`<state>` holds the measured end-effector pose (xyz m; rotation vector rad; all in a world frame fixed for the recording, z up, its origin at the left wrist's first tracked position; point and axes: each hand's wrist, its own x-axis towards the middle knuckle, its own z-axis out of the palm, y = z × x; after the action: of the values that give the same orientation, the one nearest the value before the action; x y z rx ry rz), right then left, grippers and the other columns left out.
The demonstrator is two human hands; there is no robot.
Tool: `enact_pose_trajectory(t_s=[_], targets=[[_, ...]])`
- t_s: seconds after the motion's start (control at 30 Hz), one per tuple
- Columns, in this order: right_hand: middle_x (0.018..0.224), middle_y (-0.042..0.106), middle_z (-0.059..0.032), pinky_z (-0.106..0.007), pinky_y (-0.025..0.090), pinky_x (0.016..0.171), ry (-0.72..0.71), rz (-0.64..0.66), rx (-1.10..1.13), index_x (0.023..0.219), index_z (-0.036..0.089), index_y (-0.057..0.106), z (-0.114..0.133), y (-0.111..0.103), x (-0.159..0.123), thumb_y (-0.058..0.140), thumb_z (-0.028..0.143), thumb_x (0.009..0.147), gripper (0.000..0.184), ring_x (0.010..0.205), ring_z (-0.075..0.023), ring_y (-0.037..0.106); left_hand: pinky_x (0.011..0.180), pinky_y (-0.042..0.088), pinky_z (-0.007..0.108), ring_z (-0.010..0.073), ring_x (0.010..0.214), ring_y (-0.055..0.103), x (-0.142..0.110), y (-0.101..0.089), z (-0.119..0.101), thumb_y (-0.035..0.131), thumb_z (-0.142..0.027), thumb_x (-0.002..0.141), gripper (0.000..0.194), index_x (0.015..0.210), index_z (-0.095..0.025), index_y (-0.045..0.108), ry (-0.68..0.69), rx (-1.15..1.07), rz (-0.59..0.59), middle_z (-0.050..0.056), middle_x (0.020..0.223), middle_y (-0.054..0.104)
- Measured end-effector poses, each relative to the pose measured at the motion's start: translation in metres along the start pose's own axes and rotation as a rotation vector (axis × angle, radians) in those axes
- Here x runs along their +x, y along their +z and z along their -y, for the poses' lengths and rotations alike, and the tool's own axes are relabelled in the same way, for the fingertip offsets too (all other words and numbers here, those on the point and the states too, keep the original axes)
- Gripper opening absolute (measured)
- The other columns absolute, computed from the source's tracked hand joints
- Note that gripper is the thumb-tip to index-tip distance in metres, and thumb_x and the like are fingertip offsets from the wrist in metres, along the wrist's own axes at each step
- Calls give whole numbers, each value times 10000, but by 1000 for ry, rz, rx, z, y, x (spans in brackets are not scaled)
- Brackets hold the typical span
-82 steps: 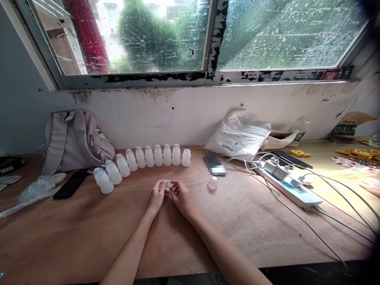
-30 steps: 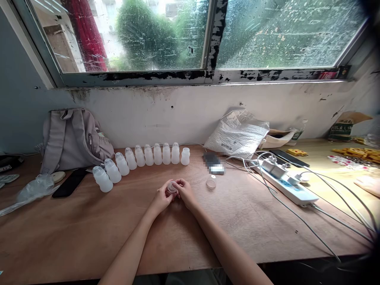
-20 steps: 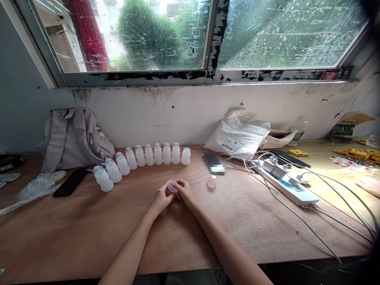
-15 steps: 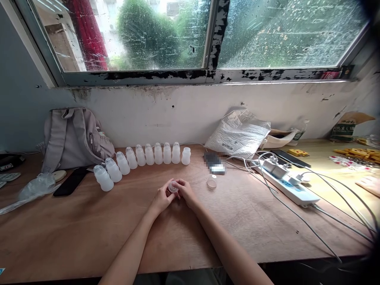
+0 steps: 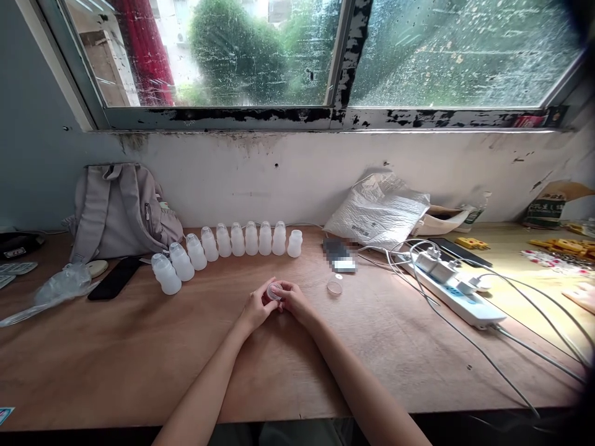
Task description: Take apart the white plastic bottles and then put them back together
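Observation:
My left hand [image 5: 258,306] and my right hand [image 5: 294,301] meet over the middle of the table, fingers closed around a small clear round plastic piece, like a bottle cap [image 5: 274,292]. Fingers hide much of it. Beyond them, several frosted white plastic bottles [image 5: 237,240] stand upright in a curved row, most with clear domed tops. The rightmost bottle [image 5: 294,244] is shorter and shows no dome. Right of my hands lie a clear shallow ring-shaped piece [image 5: 334,286] and a small white disc [image 5: 339,277].
A grey backpack [image 5: 118,210], a black phone [image 5: 114,279] and a clear plastic bag [image 5: 62,288] are at left. At right are a silver padded bag [image 5: 379,207], a white power strip [image 5: 458,294] with looping cables, and yellow plastic parts [image 5: 564,246]. The table's front edge runs near my forearms.
My hands have turned the clear piece to show its round face and moved slightly right, the right fingers now lying over it. The view has shifted a little. The bottles stay put.

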<state>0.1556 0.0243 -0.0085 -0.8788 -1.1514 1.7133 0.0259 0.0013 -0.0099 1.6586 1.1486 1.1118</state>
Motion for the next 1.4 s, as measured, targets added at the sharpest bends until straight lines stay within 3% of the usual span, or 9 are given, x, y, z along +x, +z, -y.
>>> enact_pose_trajectory(t_s=[0.13, 0.4, 0.8, 1.07, 1.27, 1.4], targets=[[678, 589, -21, -182, 390, 440, 15, 34, 75, 789, 139, 588, 3, 1, -2, 651, 361, 631, 280, 517, -83, 518, 687, 477, 265, 152, 726, 584, 1, -1, 1, 567, -190, 664, 580, 1225, -160, 424, 3, -37, -19, 32, 817, 651], [679, 591, -17, -179, 371, 400, 13, 28, -1, 764, 144, 567, 3, 2, -4, 658, 404, 612, 314, 476, -73, 498, 582, 465, 237, 116, 585, 548, 0, -1, 1, 547, -173, 663, 613, 1253, -151, 382, -12, -50, 30, 15, 743, 642], [621, 566, 19, -171, 358, 356, -66, -49, -120, 715, 158, 490, -1, 3, -2, 652, 401, 604, 313, 447, -73, 488, 579, 454, 231, 127, 631, 547, 0, -2, 4, 541, -145, 645, 606, 1235, -153, 408, 11, -35, 74, 25, 783, 649], [643, 558, 6, -184, 417, 387, -86, -76, -84, 819, 151, 544, -3, 3, 1, 634, 398, 640, 318, 486, -79, 497, 607, 472, 235, 125, 654, 559, 3, -5, 2, 547, -222, 680, 500, 1172, -187, 467, 30, 40, -83, 35, 865, 629], [590, 550, 24, -206, 437, 428, -124, -101, -123, 795, 150, 532, -4, 2, 1, 642, 375, 630, 300, 469, -82, 507, 475, 438, 207, 105, 521, 521, 3, -6, 4, 444, -308, 770, 409, 1160, -188, 458, 1, 52, -69, 8, 693, 600], [611, 558, 28, -214, 432, 415, -157, -150, -187, 764, 167, 493, -7, 4, 2, 632, 363, 626, 278, 454, -86, 507, 562, 447, 241, 124, 545, 546, 3, -6, 3, 405, -301, 792, 320, 1075, -194, 508, 38, 167, -114, 10, 697, 612]])
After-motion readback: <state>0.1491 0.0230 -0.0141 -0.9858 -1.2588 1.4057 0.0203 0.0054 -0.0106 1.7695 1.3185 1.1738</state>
